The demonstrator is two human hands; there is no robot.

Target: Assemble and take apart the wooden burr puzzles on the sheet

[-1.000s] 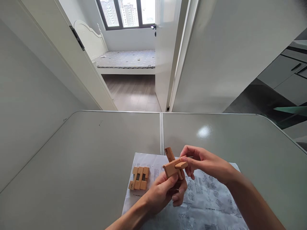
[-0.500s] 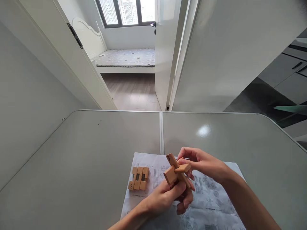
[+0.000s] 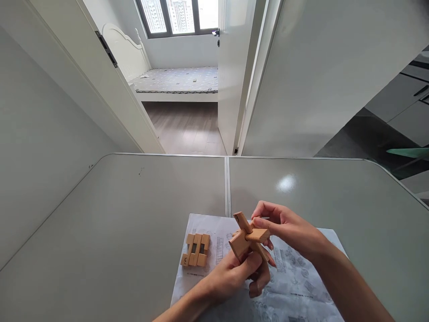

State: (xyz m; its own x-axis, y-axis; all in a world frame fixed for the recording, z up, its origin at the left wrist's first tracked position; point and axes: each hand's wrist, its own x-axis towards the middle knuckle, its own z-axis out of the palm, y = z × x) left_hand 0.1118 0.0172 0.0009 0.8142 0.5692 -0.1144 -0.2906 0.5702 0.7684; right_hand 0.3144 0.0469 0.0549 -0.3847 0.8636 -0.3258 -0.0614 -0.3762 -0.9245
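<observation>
Above a printed instruction sheet (image 3: 295,286), both my hands hold a partly joined wooden puzzle (image 3: 246,237) of crossed notched bars. My left hand (image 3: 234,277) grips it from below, thumb and fingers wrapped round the lower bars. My right hand (image 3: 284,228) pinches the end of one bar that sticks out to the right. Several loose notched wooden bars (image 3: 195,249) lie side by side on the sheet's left part, a little left of my left hand.
The sheet lies on a grey folding table (image 3: 117,214) with a seam down its middle and rounded far corners. Beyond the far edge a white door (image 3: 234,67) stands open onto a room with a bed. Dark cabinets (image 3: 395,112) are at the right.
The held puzzle has turned slightly and sits a touch lower. My right hand's fingers shifted along the protruding bar. The loose bars have stayed in place.
</observation>
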